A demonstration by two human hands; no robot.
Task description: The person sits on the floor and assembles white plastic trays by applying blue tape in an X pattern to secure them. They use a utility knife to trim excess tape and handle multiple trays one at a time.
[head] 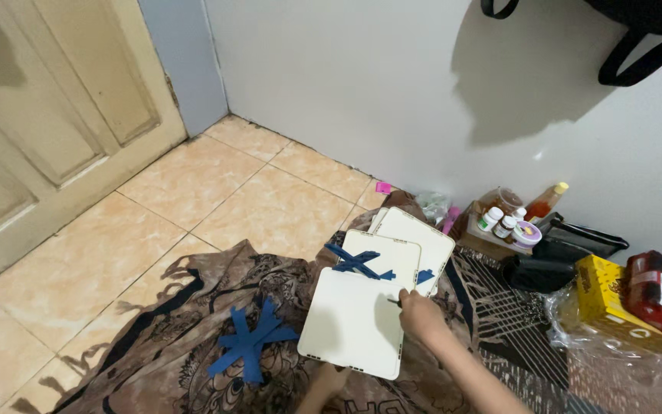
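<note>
Cloth: a patterned cloth (193, 330) is lying spread over the tiled floor (216, 184), in front of the wall.
Panels: three flat panels are lying on the cloth, overlapping; the nearest panel (350, 322) is sitting in front of the middle panel (385, 257), with the far panel (423, 234) behind.
Hand: the right hand (421, 314) is touching the nearest panel's right edge.
Strips: one bundle of crossed strips (250, 341) is lying left of the panels; another crossed bundle (355, 261) is resting on the middle panel.
Right side: bottles (499, 222) and a box (611, 299) are standing along the wall.
Left: a door (47, 115) is standing beyond the floor.
</note>
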